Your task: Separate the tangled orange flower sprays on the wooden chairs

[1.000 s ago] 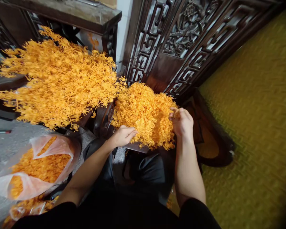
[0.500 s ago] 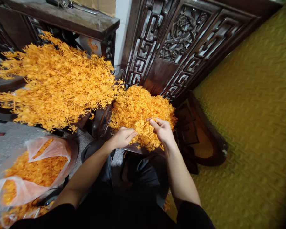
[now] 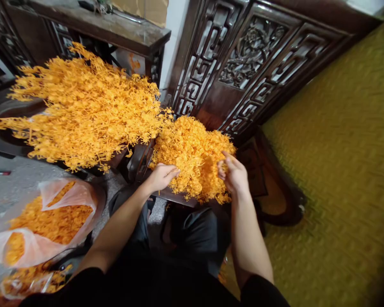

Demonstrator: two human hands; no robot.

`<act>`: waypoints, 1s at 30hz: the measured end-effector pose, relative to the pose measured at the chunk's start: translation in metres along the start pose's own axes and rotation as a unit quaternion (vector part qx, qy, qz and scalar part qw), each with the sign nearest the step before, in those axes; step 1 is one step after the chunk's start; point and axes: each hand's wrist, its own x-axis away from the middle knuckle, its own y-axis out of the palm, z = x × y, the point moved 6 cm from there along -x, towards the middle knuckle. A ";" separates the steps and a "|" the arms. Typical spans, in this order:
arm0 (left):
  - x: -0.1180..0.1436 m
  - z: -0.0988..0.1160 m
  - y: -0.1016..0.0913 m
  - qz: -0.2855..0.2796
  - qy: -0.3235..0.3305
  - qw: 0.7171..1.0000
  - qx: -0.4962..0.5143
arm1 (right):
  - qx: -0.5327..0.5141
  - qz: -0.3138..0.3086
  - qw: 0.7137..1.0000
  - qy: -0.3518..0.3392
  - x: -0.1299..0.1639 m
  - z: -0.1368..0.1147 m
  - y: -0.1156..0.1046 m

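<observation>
A pile of orange plastic flower pieces (image 3: 195, 140) lies on a dark wooden seat in front of me. At the pile's near left edge, my left hand (image 3: 164, 176) is closed in a pinch on an orange flower sprig (image 3: 189, 165), whose thin stem shows below the fingers. My right hand (image 3: 236, 174) is at the pile's right side, index finger stretched out and the others loosely bent, slightly blurred. Nothing clear shows in it. To the left, a larger heap of branching orange flower sprigs (image 3: 92, 111) spreads over dark furniture and touches the pile.
On the floor at lower left stands an open translucent bag (image 3: 67, 192) of orange pieces, with more plastic-wrapped ones below it. A carved wooden panel (image 3: 252, 55) rises behind the pile. A yellow-green textured surface (image 3: 339, 170) fills the right. A dark ledge (image 3: 124, 32) runs at upper left.
My right hand has moved right, away from the sprig and my left hand, and its pinch has opened. The left hand stays nearly in place. The view has shifted slightly.
</observation>
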 end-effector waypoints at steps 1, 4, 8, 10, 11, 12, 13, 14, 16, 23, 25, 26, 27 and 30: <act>-0.001 0.001 0.002 0.001 -0.001 1.000 0.007 | -0.008 -0.028 0.999 0.018 0.005 0.006 0.012; -0.003 0.003 0.006 0.019 0.000 1.000 0.017 | -0.058 -0.059 0.995 0.060 0.014 0.022 0.043; -0.001 0.000 0.007 0.037 0.023 0.999 -0.027 | -0.050 -0.052 0.991 0.117 0.021 0.035 0.065; 0.000 -0.002 0.010 0.035 0.036 0.997 -0.054 | 0.037 -0.046 0.993 0.104 0.025 0.036 0.072; 0.000 -0.002 0.012 0.030 0.041 0.997 -0.064 | 0.089 -0.049 0.992 0.079 0.026 0.035 0.076; 0.000 -0.002 0.016 0.021 0.044 0.996 -0.073 | 0.133 -0.051 0.989 0.043 0.027 0.032 0.080; 0.001 -0.001 0.019 0.012 0.047 0.996 -0.079 | 0.166 -0.049 0.985 0.003 0.027 0.029 0.083; 0.001 0.000 0.022 0.004 0.051 0.995 -0.086 | 0.186 -0.041 0.981 -0.034 0.025 0.026 0.085; 0.001 0.005 0.027 -0.008 0.065 0.993 -0.095 | 0.178 0.001 0.981 -0.074 0.014 0.022 0.080; 0.004 -0.002 0.017 -0.018 0.046 0.995 -0.084 | 0.025 0.090 0.995 -0.017 -0.037 0.017 0.025; 0.003 -0.006 0.014 -0.011 0.034 0.996 -0.084 | 0.025 0.051 0.998 0.012 -0.034 0.019 0.023; 0.002 -0.007 0.013 -0.010 0.031 0.996 -0.084 | 0.022 0.034 0.999 0.023 -0.030 0.022 0.024; 0.002 -0.008 0.013 -0.010 0.028 0.996 -0.082 | 0.013 0.022 0.999 0.033 -0.025 0.025 0.027; 0.000 -0.009 0.015 -0.007 0.024 0.997 -0.073 | -0.040 -0.005 0.997 0.069 -0.015 0.036 0.034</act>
